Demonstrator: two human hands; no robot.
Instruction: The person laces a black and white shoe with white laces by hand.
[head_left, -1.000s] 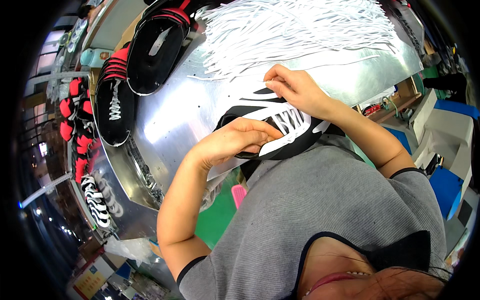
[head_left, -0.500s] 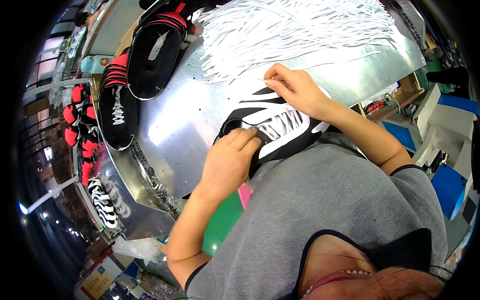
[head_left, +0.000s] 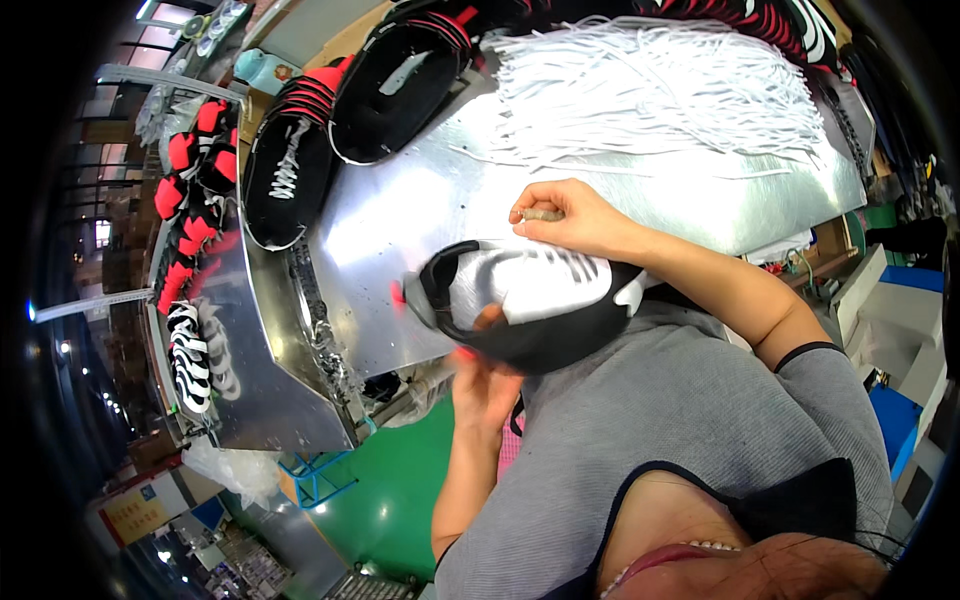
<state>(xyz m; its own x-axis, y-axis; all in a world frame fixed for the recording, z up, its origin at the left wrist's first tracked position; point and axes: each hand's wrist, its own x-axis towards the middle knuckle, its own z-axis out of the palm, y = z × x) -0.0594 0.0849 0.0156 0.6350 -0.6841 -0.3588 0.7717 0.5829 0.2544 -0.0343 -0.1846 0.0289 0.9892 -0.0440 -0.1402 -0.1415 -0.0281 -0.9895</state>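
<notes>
A black-and-white shoe upper (head_left: 575, 340) is tilted up at the near edge of the metal table, its dark collar opening facing left. My left hand (head_left: 484, 392) grips the near side of the collar, with a fingertip showing inside the opening; its outline is partly blurred. Just beyond the upper's far side, my right hand (head_left: 575, 217) is closed, fingers curled and pressed together. A beige wrap shows around one of its fingers. Whatever that hand pinches, if anything, is too small to make out. White laces (head_left: 650, 95) lie in a broad pile farther back.
Stacked black-and-red uppers (head_left: 290, 180) stand at the table's (head_left: 375, 215) far left, with more along the back. Red-and-black pieces (head_left: 195, 235) and black-and-white ones (head_left: 188, 355) line a side surface. White bins with blue parts (head_left: 910, 340) stand at right.
The upper has been tipped so its opening and inside show more. My left hand has shifted from on top of the collar to beneath its near side. The view has swung, moving the table rightward.
</notes>
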